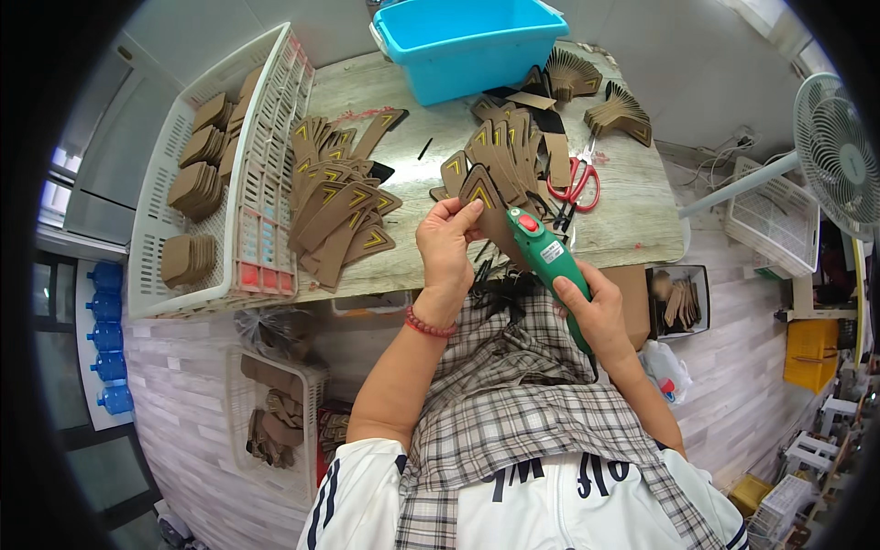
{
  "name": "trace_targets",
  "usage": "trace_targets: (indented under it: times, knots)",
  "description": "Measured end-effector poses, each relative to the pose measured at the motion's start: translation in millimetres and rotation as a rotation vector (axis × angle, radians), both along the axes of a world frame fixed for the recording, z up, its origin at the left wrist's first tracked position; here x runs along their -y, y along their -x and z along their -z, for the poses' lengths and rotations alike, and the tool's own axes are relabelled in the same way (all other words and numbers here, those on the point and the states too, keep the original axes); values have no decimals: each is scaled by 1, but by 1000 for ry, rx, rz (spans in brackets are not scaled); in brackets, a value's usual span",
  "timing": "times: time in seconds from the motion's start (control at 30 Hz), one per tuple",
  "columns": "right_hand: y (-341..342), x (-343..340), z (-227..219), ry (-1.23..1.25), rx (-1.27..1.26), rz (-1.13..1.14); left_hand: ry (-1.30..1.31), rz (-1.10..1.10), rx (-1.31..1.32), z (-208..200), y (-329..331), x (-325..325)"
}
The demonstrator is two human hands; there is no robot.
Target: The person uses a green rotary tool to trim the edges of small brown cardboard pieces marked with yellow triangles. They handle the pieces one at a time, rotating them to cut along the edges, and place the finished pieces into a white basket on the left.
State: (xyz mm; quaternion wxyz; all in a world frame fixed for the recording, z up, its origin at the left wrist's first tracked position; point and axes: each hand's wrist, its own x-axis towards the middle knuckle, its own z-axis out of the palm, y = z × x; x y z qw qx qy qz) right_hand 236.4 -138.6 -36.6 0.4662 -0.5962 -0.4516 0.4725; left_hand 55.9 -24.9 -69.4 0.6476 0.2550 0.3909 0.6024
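Observation:
My left hand (447,243), with a red bead bracelet at the wrist, pinches a brown strap-like piece (495,225) with a dark edge and a yellow V mark near its pointed end. In my right hand (600,312) is a green electric hand tool (555,261) with a red button, its front end close against the strap piece. The tool's working tip cannot be made out. Under both hands, dark scraps (502,291) lie on my checked apron (541,348). Similar strap pieces (502,142) fan out just beyond, and another heap (344,215) lies to the left.
Red-handled scissors (579,188) lie on the table (417,197) at right. A blue bin (472,55) stands at the back. At left, a white crate (261,165) holds stacked brown pieces. Fanned bundles (619,117) sit at the far right, near a fan (836,156).

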Motion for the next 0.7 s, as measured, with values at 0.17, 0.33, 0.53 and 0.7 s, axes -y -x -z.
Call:
trace_targets:
  times: [0.17, 0.33, 0.53, 0.7]
  knots:
    - [-1, -1, -1, -14, 31, 2, 55, 61, 9, -1, -7, 10]
    - [-1, -2, 0, -49, 11, 23, 53, 128, 18, 7, -9, 22]
    - [-5, -1, -1, -44, 6, 10, 59, 113, -62, 7, -5, 29]
    - [-8, 2, 1, -54, -14, -3, -26, 53, -84, 2, 1, 25]
